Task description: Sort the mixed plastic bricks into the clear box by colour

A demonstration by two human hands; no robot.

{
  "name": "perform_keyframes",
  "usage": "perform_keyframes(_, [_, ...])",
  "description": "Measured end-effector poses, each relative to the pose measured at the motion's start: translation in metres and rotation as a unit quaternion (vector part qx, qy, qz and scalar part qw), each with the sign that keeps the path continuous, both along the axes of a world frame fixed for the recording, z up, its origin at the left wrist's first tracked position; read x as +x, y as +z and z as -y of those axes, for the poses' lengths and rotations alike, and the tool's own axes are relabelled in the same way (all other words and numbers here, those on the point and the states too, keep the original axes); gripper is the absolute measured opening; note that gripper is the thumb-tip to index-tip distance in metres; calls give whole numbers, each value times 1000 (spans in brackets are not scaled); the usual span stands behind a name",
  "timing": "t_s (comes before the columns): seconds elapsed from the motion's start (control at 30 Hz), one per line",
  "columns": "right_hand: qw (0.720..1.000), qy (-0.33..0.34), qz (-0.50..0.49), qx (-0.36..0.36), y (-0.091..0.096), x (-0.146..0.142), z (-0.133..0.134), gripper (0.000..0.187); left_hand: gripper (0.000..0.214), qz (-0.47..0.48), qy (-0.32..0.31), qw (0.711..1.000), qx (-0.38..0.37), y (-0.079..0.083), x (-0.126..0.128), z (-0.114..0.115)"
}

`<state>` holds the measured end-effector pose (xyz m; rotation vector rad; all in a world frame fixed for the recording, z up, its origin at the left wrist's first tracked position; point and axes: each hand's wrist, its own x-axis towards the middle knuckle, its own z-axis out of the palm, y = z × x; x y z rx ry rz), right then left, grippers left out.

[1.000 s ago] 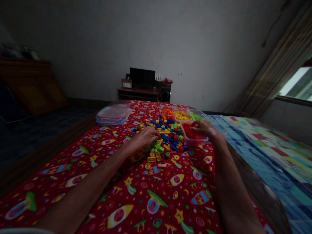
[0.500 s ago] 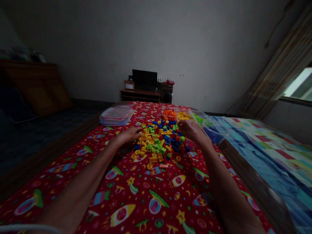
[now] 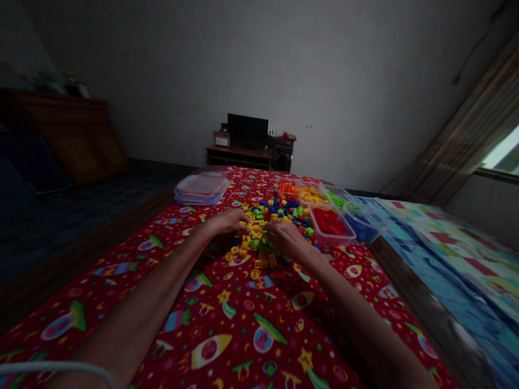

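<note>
A pile of small toy building bricks (image 3: pixel 253 233) in yellow, green, blue and red lies on the red patterned tablecloth (image 3: pixel 243 308). At its left edge my left hand (image 3: pixel 232 220) rests with fingers curled against yellow bricks. My right hand (image 3: pixel 285 237) reaches over the pile's middle, its fingers bent down among the bricks and close together. What either hand has between its fingertips is hidden or too small to make out. Just right of the pile stands a clear tub of red bricks (image 3: pixel 329 221).
Behind the red tub are clear containers of orange pieces (image 3: pixel 287 190), yellow pieces (image 3: pixel 313 195) and green pieces (image 3: pixel 334 199). A round tub of blue pieces (image 3: pixel 367 227) stands at the table's right edge. Stacked lids (image 3: pixel 203 189) lie at the back left. A bed (image 3: pixel 446 243) adjoins on the right.
My right hand has moved left and nearer, from beside the containers to the middle of the pile, uncovering the red tub. My left hand stays at the pile's left side.
</note>
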<state>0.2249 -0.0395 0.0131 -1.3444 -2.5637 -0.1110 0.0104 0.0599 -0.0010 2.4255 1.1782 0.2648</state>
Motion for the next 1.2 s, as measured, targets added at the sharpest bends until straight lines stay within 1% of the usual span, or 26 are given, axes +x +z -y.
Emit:
perform_keyframes(0.07, [1000, 11, 3, -10, -4, -1, 0, 19, 28, -1, 16, 1000, 25, 3, -1, 0])
perform_keyframes(0.13, [1000, 4, 15, -11, -6, -1, -1, 19, 28, -6, 37, 999, 34, 8, -3, 2])
perform_keyframes(0.27, [998, -43, 32, 14, -7, 5, -3, 22, 28, -22, 74, 995, 68, 21, -7, 7])
perform_keyframes(0.37, [997, -67, 27, 37, -6, 9, -3, 22, 23, -67, 67, 991, 91, 25, 1, 13])
perform_keyframes(0.43, [996, -66, 21, 47, -7, 8, -3, 21, 19, -87, 53, 989, 107, 23, 11, 17])
perform_keyframes(0.5, [997, -49, 12, 55, -9, 5, -5, 22, 17, -93, 51, 986, 125, 18, 22, 22])
perform_keyframes(0.6, [999, -11, 10, 34, -15, -6, -12, 26, 17, -93, 60, 983, 149, 8, 33, 30])
perform_keyframes(0.67, [1000, -5, 20, 12, -20, -14, -17, 29, 22, -88, 70, 980, 165, 2, 36, 34])
perform_keyframes(0.77, [999, -20, 23, 10, -26, -20, -22, 33, 25, -80, 69, 979, 175, -3, 35, 35])
perform_keyframes(0.87, [1000, -19, -4, 24, -29, -14, -21, 29, 22, -64, 63, 983, 159, -3, 30, 29])
perform_keyframes(1.0, [997, -20, -64, 48, -25, -2, -19, 25, 24, -18, 81, 988, 129, 1, 24, 17])
perform_keyframes(1.1, [991, -15, -121, 56, -19, 2, -22, 26, 32, 71, 89, 991, 63, 7, 22, 12])
perform_keyframes(1.2, [981, -27, -183, 63, -13, 3, -24, 28, 48, 186, 78, 979, -27, 11, 24, 14])
